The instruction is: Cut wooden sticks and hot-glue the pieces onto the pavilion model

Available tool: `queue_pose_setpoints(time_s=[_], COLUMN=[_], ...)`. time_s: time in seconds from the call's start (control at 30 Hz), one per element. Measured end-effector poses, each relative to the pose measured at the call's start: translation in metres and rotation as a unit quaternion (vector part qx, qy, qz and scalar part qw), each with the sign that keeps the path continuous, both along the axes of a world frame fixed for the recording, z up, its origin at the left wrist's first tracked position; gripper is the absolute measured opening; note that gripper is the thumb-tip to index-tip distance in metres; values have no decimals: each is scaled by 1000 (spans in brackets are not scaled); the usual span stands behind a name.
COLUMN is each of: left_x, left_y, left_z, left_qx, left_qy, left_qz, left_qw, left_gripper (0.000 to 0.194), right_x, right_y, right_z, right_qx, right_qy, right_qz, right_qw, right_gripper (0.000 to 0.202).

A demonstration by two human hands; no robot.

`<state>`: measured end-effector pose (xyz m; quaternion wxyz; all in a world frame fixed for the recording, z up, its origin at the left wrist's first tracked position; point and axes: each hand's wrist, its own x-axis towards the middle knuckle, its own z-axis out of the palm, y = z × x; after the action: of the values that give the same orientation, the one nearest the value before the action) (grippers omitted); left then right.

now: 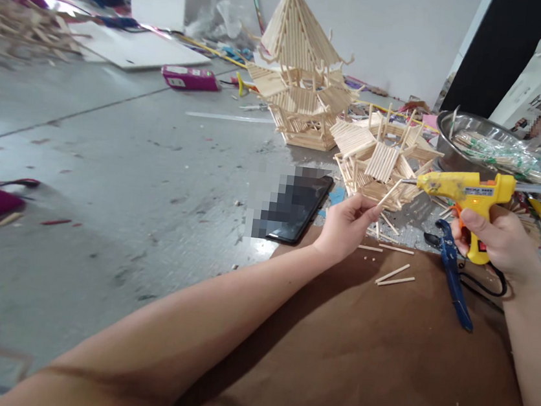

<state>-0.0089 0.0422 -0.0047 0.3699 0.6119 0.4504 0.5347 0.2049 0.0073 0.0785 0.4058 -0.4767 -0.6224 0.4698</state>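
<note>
Between the thumb and fingers of my left hand is a thin wooden stick, slanting up to the right. My right hand grips a yellow glue gun by its handle, and the nozzle points left at the stick's upper end. Just behind the stick stands a partly built wooden stick structure with slatted panels. Blue-handled cutters lie below the glue gun. Several short sticks are scattered on the brown cloth in front of me.
A pagoda model of wooden sticks stands farther back. A dark phone lies left of my left hand. At the right are a metal bowl with wrapped sticks and a white bag. A purple box sits on the grey floor.
</note>
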Motion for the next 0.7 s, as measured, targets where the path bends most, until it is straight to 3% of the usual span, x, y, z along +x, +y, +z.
queue_pose_setpoints(time_s=[0.7], left_x=[0], left_y=[-1], left_z=[3], left_qx=[0], left_qy=[6], left_qz=[-11], left_qw=[1000], left_gripper=[19], right_x=[-5], right_y=[1], right_z=[-6], right_qx=[-4], right_qy=[-10], right_qz=[-18], right_qw=[1000], right_gripper=[32])
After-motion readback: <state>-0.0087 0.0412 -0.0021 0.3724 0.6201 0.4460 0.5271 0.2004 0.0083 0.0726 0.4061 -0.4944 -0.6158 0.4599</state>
